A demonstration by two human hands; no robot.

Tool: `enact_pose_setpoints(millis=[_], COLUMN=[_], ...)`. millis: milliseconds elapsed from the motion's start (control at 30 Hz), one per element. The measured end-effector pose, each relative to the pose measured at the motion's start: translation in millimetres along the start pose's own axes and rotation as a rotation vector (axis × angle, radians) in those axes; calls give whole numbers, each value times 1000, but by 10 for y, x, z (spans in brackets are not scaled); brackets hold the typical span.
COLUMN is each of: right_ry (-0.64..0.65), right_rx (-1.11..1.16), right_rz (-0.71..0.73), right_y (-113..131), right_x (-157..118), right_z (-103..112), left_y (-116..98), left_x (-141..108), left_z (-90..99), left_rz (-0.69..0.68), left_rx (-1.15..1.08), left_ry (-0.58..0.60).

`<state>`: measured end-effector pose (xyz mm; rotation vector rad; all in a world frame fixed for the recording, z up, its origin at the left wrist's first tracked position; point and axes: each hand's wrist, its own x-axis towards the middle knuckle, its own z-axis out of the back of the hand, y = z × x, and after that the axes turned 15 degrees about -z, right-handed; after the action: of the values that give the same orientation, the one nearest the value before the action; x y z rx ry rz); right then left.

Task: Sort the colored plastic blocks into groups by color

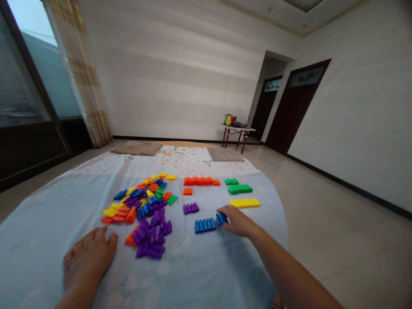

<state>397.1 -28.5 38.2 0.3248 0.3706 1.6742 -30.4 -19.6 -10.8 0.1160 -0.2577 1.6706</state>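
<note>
My right hand (236,219) has its fingers closed on a short blue ribbed plastic block (220,219), low over the table. Just left of it lies a longer row of blue blocks (205,225). My left hand (91,253) rests on the cloth with its fingers stretched out and holds nothing. Beside it is a mixed heap of coloured blocks (141,194), with a cluster of purple blocks (156,231) at its near side. A small purple row (191,208) lies behind the long blue row.
Orange rows (201,181), green rows (240,189) and a yellow row (244,202) lie farther back on the blue tablecloth (180,279). A brown mat (138,148) and a grey mat (225,154) lie at the far edge. Beyond stands a small table (246,128) carrying a colourful bag.
</note>
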Motion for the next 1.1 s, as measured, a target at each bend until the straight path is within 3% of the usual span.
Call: enact_pose_setpoints(millis=[167, 367, 467, 567, 767, 933, 1100], right_ry=[-24, 185, 220, 214, -17, 67, 76], right_rx=[132, 135, 79, 133, 108, 41, 40], right_rz=[2, 138, 159, 146, 3, -15, 11], right_y=[199, 670, 772, 745, 529, 449, 536], right_x=[-145, -367, -407, -371, -100, 103, 205], right_z=[19, -224, -348, -303, -133, -314, -459], left_y=[-9, -40, -34, -38, -57, -42, -30], left_x=[-22, -25, -33, -39, -40, -45, -23], left_z=[24, 38, 40, 47, 65, 42, 7], left_rz=[6, 29, 20, 14, 15, 7, 38], left_rx=[-6, -14, -17, -14, -23, -5, -11], left_ry=[10, -7, -10, -14, -22, -24, -34])
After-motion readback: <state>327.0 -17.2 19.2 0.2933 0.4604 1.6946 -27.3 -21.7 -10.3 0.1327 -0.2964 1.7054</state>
